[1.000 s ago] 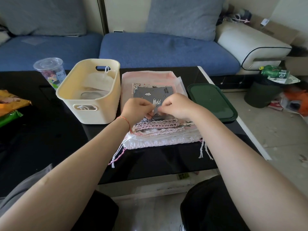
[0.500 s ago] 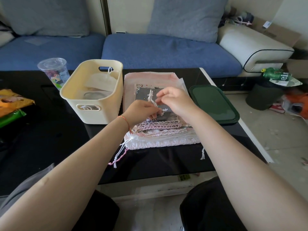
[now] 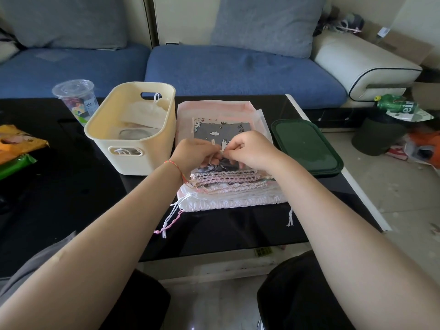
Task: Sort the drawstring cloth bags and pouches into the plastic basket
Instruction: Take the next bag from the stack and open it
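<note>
Judging by the basket (image 3: 133, 148), the sorting is only begun: the cream plastic tub holds at least one pale cloth bag (image 3: 142, 113), with a white cord looped through its far handle slot and something round and clear at the bottom that I cannot identify. Most of the work remains. A layered stack of bags (image 3: 226, 186) lies on the dark tabletop (image 3: 71, 186) just right of the basket, touching or nearly touching its wall: large pink and white ones underneath, gathered ruffled tops facing the person, loose cords trailing off the near left corner and right edge.

On top of that stack sits a small grey pouch (image 3: 219, 133) printed with clouds and cartoon animals. Both hands meet over its near end. The left hand (image 3: 192, 154) and right hand (image 3: 250, 151) have fingers curled inward, each pinching what looks like the pouch's thin pale drawstring (image 3: 220, 148) between them, fingertips almost touching. The pouch's gathered mouth lies directly below the knuckles, partly hidden.

It seems the cord is being tidied or tied before the pouch goes leftward into the basket. A green lid (image 3: 307, 144) rests right of the stack; a clear plastic cup (image 3: 76, 98) stands behind the basket's left side.
</note>
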A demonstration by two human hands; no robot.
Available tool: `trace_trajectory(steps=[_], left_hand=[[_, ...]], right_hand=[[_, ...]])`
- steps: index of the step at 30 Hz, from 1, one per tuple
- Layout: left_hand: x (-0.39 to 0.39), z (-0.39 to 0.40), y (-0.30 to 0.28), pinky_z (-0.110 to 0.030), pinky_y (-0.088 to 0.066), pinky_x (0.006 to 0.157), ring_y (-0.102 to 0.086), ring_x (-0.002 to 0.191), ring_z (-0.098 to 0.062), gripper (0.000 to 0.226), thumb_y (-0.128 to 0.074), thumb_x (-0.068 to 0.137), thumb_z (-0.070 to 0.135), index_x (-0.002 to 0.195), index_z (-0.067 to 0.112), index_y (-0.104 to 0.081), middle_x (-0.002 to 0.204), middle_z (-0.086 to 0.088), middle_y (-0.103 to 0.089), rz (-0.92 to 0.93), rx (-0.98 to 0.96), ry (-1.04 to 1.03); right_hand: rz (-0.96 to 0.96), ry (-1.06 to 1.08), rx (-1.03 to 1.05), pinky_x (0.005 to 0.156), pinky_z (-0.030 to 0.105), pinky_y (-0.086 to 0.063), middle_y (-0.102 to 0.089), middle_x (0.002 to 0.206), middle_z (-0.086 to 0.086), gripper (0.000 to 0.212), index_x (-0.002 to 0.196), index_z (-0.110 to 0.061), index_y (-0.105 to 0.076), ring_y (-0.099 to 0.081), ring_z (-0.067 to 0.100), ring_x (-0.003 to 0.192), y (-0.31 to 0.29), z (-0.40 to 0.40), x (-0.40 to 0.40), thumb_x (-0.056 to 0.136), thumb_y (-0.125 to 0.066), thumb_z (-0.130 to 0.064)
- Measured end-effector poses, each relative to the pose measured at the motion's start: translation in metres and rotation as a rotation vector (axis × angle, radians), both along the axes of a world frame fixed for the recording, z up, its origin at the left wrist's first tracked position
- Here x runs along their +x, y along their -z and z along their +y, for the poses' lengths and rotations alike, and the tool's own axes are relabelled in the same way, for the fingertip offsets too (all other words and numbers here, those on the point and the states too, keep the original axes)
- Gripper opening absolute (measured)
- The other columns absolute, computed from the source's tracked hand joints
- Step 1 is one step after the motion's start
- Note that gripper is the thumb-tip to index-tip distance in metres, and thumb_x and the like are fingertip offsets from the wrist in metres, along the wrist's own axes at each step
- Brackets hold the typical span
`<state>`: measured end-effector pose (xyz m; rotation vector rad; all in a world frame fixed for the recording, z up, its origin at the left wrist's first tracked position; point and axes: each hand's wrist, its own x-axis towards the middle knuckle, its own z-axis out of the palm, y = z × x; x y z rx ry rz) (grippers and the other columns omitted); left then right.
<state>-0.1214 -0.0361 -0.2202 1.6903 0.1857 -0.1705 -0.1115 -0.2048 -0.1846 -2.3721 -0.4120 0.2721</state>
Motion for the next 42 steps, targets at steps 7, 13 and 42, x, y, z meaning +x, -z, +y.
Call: trace_trajectory(steps=[7, 13, 42], left_hand=[[-0.001, 0.001, -0.001, -0.028, -0.04, 0.054, -0.047, 0.068, -0.025, 0.021, -0.066, 0.088, 0.008, 0.099, -0.009, -0.069, 0.069, -0.015, -0.065, 0.004, -0.096, 0.017], [-0.003, 0.002, -0.002, -0.024, -0.04, 0.051, -0.049, 0.061, -0.02, 0.009, -0.071, 0.081, -0.001, 0.088, 0.006, -0.072, 0.066, -0.012, -0.062, -0.015, -0.01, 0.096], [-0.001, -0.005, 0.015, -0.026, -0.046, 0.069, -0.061, 0.073, -0.018, 0.017, -0.073, 0.078, 0.013, 0.085, 0.028, -0.069, 0.09, -0.002, -0.067, -0.494, 0.608, -0.007]], right_hand=[[0.222, -0.066, 0.024, 0.049, 0.022, -0.049, -0.075, 0.08, 0.008, 0.012, 0.095, -0.008, -0.069, -0.065, 0.019, 0.05, -0.002, -0.001, -0.005, 0.095, -0.062, -0.019], [0.1, 0.016, -0.027, 0.071, 0.033, -0.056, -0.073, 0.078, 0.005, 0.015, 0.082, -0.01, -0.075, -0.071, 0.023, 0.078, 0.0, 0.001, -0.002, 0.087, -0.062, -0.015], [0.158, 0.195, 0.376, 0.069, 0.021, -0.044, -0.07, 0.092, -0.003, 0.027, 0.1, -0.015, -0.054, -0.061, 0.009, 0.082, 0.022, 0.016, 0.005, 0.084, -0.065, 0.004]])
